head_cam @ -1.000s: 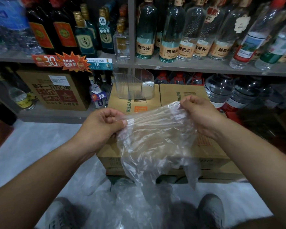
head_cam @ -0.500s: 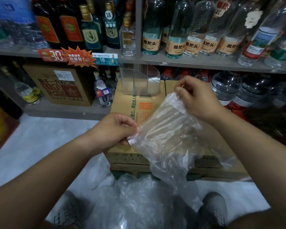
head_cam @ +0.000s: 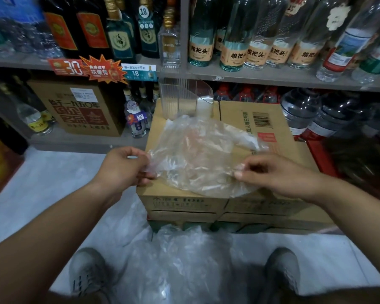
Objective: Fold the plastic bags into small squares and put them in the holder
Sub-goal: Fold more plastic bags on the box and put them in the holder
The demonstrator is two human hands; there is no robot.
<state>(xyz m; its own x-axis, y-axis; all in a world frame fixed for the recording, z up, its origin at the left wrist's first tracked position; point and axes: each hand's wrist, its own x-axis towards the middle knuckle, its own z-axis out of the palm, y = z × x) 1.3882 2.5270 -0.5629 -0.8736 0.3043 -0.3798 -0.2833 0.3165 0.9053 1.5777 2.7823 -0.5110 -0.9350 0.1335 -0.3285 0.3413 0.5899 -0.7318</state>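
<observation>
Head view. Shows one clear plastic bag [head_cam: 198,154] lying wrinkled but spread out on top of a cardboard box [head_cam: 233,113], just in front of the clear holder [head_cam: 184,97] standing at the box's far edge. Pinches the bag's left edge with the left hand [head_cam: 123,170], thumb against fingers. Pinches the near right edge with the right hand [head_cam: 272,174], fingertips pressed together on the film; blurred there, exact contact hard to confirm.

Judged step: laying out and flattening ahead of a first fold; no clean crease visible. Next move probably calls for smoothing the wrinkles, then carrying one edge over onto the other while pinning the thin, springy film against the box.

Hard to make out: bag outline against the cardboard; handles versus body at the far right; contents of the holder behind its ribbed wall. Also shows a heap of further bags [head_cam: 180,260] on the floor between two shoes, cut off at the lower frame edge.
</observation>
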